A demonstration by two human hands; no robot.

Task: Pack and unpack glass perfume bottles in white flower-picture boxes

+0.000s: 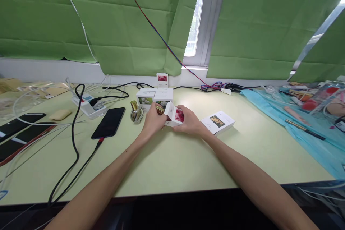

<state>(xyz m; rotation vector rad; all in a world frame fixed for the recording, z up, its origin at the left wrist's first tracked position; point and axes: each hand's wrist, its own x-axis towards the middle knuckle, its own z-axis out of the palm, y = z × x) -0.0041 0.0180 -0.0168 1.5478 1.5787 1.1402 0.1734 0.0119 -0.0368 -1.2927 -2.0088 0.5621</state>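
Note:
My left hand point(154, 119) is closed around a perfume bottle, of which mainly the gold cap point(160, 110) shows; its body is hidden by the fingers. Right beside it, a small white box point(179, 114) with a pink-red flower picture is gripped in my right hand point(192, 122). The box is tilted, and its flap stands up on the side toward the bottle. A clear glass perfume bottle point(137, 115) with a gold cap stands left of my left hand. Behind the hands are two white boxes point(146, 93) point(164, 92) side by side. Another white box point(219, 122) lies flat beyond my right wrist.
A small white box point(162, 79) stands by the wall. Left are a black phone point(109, 123) on a cable, a white power strip point(90, 106) and tangled cords. Right, a blue plastic sheet point(285, 118) carries bottles and cosmetics. The table's front edge point(178, 191) is near me.

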